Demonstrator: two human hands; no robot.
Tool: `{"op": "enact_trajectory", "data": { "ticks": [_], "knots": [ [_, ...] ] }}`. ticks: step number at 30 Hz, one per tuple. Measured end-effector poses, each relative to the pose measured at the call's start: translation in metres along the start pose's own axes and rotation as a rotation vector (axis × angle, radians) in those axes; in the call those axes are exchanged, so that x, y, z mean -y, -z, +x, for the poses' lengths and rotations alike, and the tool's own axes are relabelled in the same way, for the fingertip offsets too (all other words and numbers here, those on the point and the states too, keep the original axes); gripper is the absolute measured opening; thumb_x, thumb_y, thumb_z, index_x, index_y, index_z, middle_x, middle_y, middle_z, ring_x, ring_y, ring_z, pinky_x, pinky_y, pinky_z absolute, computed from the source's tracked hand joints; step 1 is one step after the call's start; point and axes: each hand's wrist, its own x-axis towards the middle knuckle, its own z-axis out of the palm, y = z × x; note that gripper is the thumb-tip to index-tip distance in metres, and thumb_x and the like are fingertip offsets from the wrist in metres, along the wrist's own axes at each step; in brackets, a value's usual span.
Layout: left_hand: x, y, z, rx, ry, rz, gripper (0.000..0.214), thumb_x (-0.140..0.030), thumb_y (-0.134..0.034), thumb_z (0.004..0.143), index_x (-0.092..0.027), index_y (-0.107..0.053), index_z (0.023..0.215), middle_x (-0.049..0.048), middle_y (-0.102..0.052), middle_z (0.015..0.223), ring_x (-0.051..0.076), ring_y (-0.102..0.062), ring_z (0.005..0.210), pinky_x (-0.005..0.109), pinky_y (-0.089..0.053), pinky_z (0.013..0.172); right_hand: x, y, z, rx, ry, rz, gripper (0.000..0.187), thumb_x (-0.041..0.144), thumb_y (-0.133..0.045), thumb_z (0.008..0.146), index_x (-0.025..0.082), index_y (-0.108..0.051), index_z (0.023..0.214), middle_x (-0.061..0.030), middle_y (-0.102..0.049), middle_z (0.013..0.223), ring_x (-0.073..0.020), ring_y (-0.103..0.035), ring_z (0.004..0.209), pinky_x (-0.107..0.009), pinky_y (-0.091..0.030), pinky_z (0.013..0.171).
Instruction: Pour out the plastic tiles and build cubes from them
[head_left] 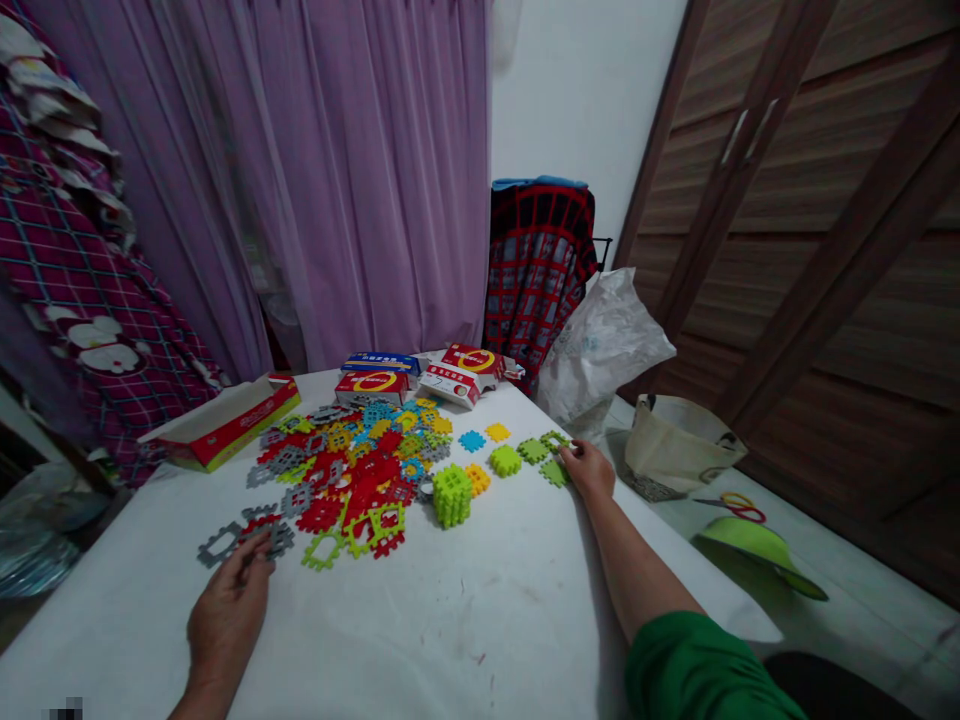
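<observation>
Many flat plastic interlocking building pieces (352, 500) in red, grey, yellow, blue and green lie heaped on the white-covered table. My left hand (229, 610) is at the heap's near left edge, fingers curled together beside grey pieces (221, 545); whether something is between them is hidden. At the right table edge, my right hand (590, 470) has its fingertips closed on a green interlocking piece (553, 440). Other green pieces (533, 450) lie beside it. A green block of stacked pieces (451, 497) stands right of the heap, near a lower green stack (505, 460).
An open red-and-green box (232, 425) lies at the table's left. Several small cartons (375, 385) are at the back. Right of the table are a white plastic bag (600, 345), a cloth bag (679, 445), scissors (739, 507) and a green bowl (750, 550).
</observation>
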Motion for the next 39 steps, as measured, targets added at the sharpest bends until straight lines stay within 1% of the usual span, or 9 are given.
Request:
{"op": "enact_trajectory", "data": {
  "ticks": [4, 8, 11, 15, 25, 28, 32, 35, 39],
  "knots": [
    [-0.002, 0.002, -0.002, -0.018, 0.017, -0.037, 0.048, -0.050, -0.052, 0.072, -0.024, -0.071, 0.106, 0.0044, -0.077, 0.095, 0.023, -0.073, 0.082, 0.031, -0.056, 0.073, -0.014, 0.005, -0.013, -0.032, 0.036, 0.041, 0.041, 0.045, -0.047, 0.083, 0.018, -0.072, 0.102, -0.0079, -0.073, 0.094, -0.0213, -0.065, 0.083, -0.029, -0.045, 0.069],
    [-0.010, 0.004, -0.004, -0.025, 0.041, -0.060, 0.049, -0.051, -0.050, 0.072, -0.023, -0.070, 0.107, 0.0039, -0.077, 0.096, 0.024, -0.072, 0.088, 0.034, -0.056, 0.079, -0.024, 0.009, -0.030, -0.023, 0.100, 0.033, 0.043, 0.049, -0.054, 0.078, 0.016, -0.072, 0.100, -0.0099, -0.072, 0.101, -0.0228, -0.064, 0.090, -0.032, -0.046, 0.077],
    [-0.015, 0.005, -0.005, -0.012, 0.058, -0.077, 0.049, -0.051, -0.049, 0.072, -0.023, -0.069, 0.107, 0.0042, -0.077, 0.098, 0.024, -0.072, 0.086, 0.034, -0.057, 0.080, -0.021, 0.011, -0.040, -0.008, 0.172, -0.084, 0.050, 0.054, -0.061, 0.074, 0.017, -0.071, 0.106, -0.0122, -0.068, 0.113, -0.0276, -0.060, 0.105, -0.036, -0.044, 0.087],
    [-0.017, 0.005, -0.005, 0.005, 0.094, -0.111, 0.050, -0.051, -0.050, 0.072, -0.022, -0.068, 0.108, 0.0048, -0.076, 0.100, 0.023, -0.072, 0.084, 0.032, -0.057, 0.079, -0.014, 0.016, -0.048, 0.033, 0.235, -0.260, 0.049, 0.056, -0.060, 0.077, 0.020, -0.071, 0.107, -0.0113, -0.065, 0.120, -0.0290, -0.057, 0.112, -0.038, -0.043, 0.089],
    [-0.027, 0.010, -0.009, 0.003, 0.148, -0.107, 0.046, -0.051, -0.051, 0.072, -0.023, -0.068, 0.104, 0.0034, -0.075, 0.094, 0.023, -0.071, 0.088, 0.033, -0.058, 0.080, -0.018, 0.019, -0.054, 0.076, 0.319, -0.282, 0.045, 0.051, -0.061, 0.079, 0.019, -0.068, 0.111, -0.0109, -0.063, 0.123, -0.0268, -0.056, 0.114, -0.039, -0.041, 0.092],
    [-0.029, 0.010, -0.010, 0.019, 0.175, -0.119, 0.045, -0.049, -0.051, 0.072, -0.023, -0.068, 0.105, 0.0034, -0.075, 0.098, 0.023, -0.072, 0.088, 0.035, -0.058, 0.083, -0.024, 0.017, -0.053, 0.045, 0.313, -0.213, 0.037, 0.046, -0.060, 0.079, 0.019, -0.069, 0.104, -0.0106, -0.065, 0.119, -0.0259, -0.057, 0.111, -0.038, -0.041, 0.092],
    [-0.029, 0.009, -0.010, 0.019, 0.166, -0.148, 0.041, -0.048, -0.052, 0.074, -0.024, -0.067, 0.102, 0.0021, -0.075, 0.100, 0.023, -0.072, 0.087, 0.036, -0.058, 0.084, -0.024, 0.015, -0.046, -0.103, 0.246, -0.039, 0.036, 0.048, -0.057, 0.079, 0.020, -0.066, 0.099, -0.0107, -0.068, 0.110, -0.0259, -0.059, 0.104, -0.037, -0.043, 0.088],
    [-0.027, 0.008, -0.010, 0.013, 0.153, -0.167, 0.040, -0.047, -0.053, 0.074, -0.023, -0.067, 0.102, 0.0023, -0.075, 0.100, 0.023, -0.072, 0.085, 0.035, -0.059, 0.082, -0.011, 0.008, -0.041, -0.180, 0.243, -0.002, 0.037, 0.048, -0.055, 0.080, 0.020, -0.065, 0.103, -0.0116, -0.066, 0.113, -0.0268, -0.057, 0.108, -0.037, -0.042, 0.088],
    [-0.021, 0.006, -0.008, 0.020, 0.141, -0.163, 0.042, -0.048, -0.054, 0.072, -0.022, -0.068, 0.103, 0.0036, -0.075, 0.102, 0.023, -0.072, 0.085, 0.033, -0.060, 0.078, 0.013, -0.008, -0.039, -0.168, 0.292, -0.035, 0.041, 0.049, -0.061, 0.076, 0.019, -0.066, 0.103, -0.0121, -0.064, 0.117, -0.0281, -0.055, 0.110, -0.039, -0.040, 0.090]
  ]
}}
